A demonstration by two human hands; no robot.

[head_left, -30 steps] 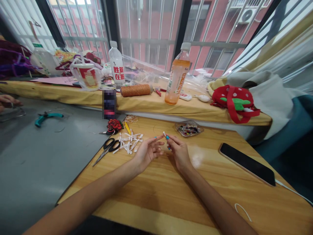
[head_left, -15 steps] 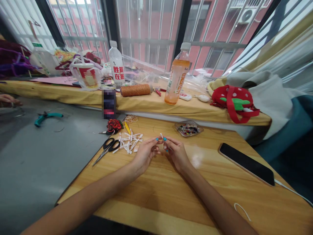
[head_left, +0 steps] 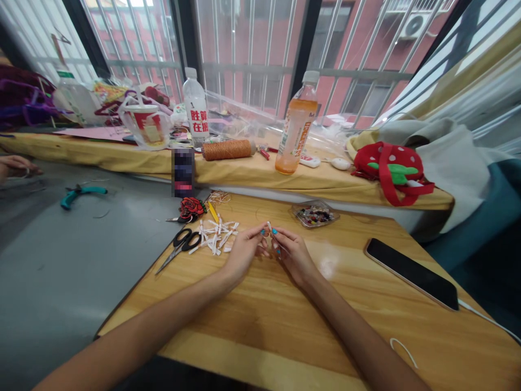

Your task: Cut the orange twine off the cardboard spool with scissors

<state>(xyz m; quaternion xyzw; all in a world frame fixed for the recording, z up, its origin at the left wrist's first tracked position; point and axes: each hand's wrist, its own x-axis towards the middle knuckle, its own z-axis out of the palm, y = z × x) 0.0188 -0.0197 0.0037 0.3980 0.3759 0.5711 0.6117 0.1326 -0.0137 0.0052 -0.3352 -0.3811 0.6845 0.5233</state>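
Above the wooden table (head_left: 260, 315), my left hand (head_left: 245, 247) and my right hand (head_left: 296, 259) meet with their fingertips almost touching. Between the thumbs and forefingers they pinch a small white strip (head_left: 268, 224), whose tip pokes up. A thin thing lies along my right fingers, too small to name. To the left of my left hand is a loose pile of white strips (head_left: 215, 238). Beside the pile rest black-handled scissors (head_left: 179, 245), with a yellow tool (head_left: 213, 212) and a red rose-shaped piece (head_left: 191, 207) behind.
A clear tray of beads (head_left: 315, 214) stands beyond my right hand, and a phone (head_left: 411, 274) lies at the right. Bottles, an orange thread spool (head_left: 228, 150) and a strawberry bag (head_left: 391, 163) line the sill. Teal pliers (head_left: 83, 194) and another person's hand (head_left: 18, 165) are at left.
My left fingertips have shifted slightly at the white strip, which now shows less above the fingers. The other person's hand has moved a little. The whole view has shifted slightly.
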